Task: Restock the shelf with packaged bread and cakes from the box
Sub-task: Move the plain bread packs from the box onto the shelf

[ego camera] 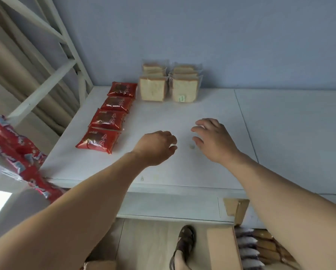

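One head-worn wide-angle view looks forward and steeply down from above the shelf (202, 114), close enough that both forearms fill the lower frame. It faces the back wall (202, 36). The shelf board fills the middle; the floor (149, 242), a sandalled foot (184, 244) and the box (221, 248) lie along the bottom edge.

Glossy red wrappers (109, 117); matt shelf (202, 114)

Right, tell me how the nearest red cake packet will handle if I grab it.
The nearest red cake packet looks puffed with air, so probably light and squashy. Its glossy film wrapper may slip or crinkle under the fingers. Lying flat on the shelf, it shouldn't roll.
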